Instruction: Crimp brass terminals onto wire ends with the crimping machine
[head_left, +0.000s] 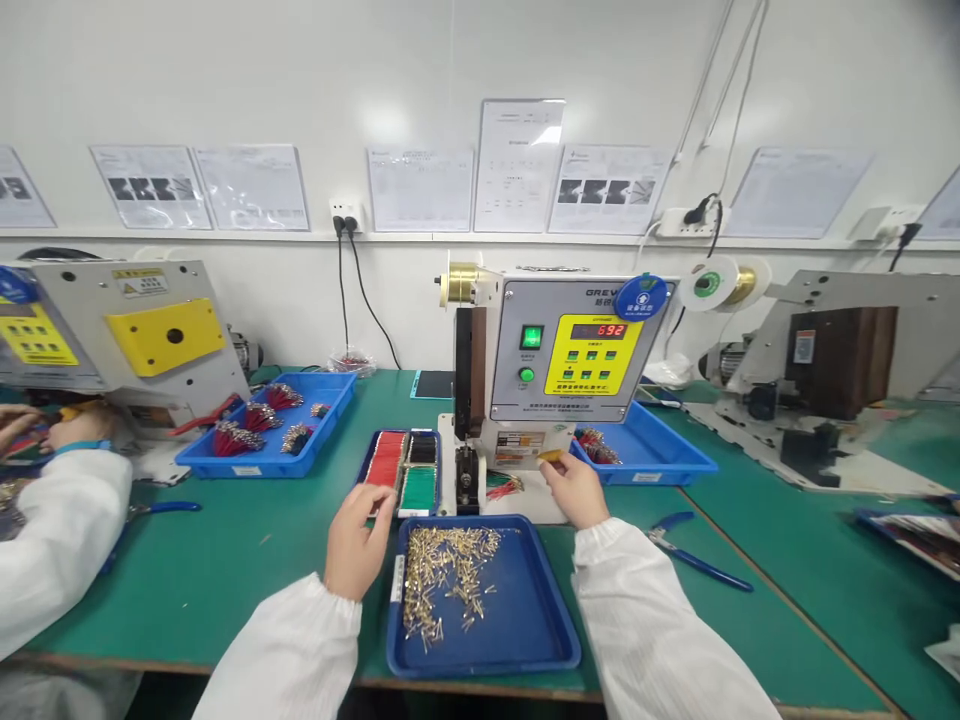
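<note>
My left hand [357,540] is at the near edge of a small blue tray [439,440] of sorted short wires, beside the red wires [387,452]. Its thumb and index finger come together; anything between them is too small to make out. Black wires [424,447] and green wires [419,488] fill the other compartments. My right hand [579,490] pinches a yellow-handled tool [552,456] in front of the grey machine [517,360]; its tip is hidden. Between my forearms, a blue tray [540,625] holds many loose gold metal terminals [450,575].
Finished-looking wire bundles lie in a blue bin [307,455] at left and another bin [667,455] behind my right hand. Blue-handled pliers [709,567] rest at right. Similar machines stand either side. A co-worker's white sleeve [67,510] is at far left.
</note>
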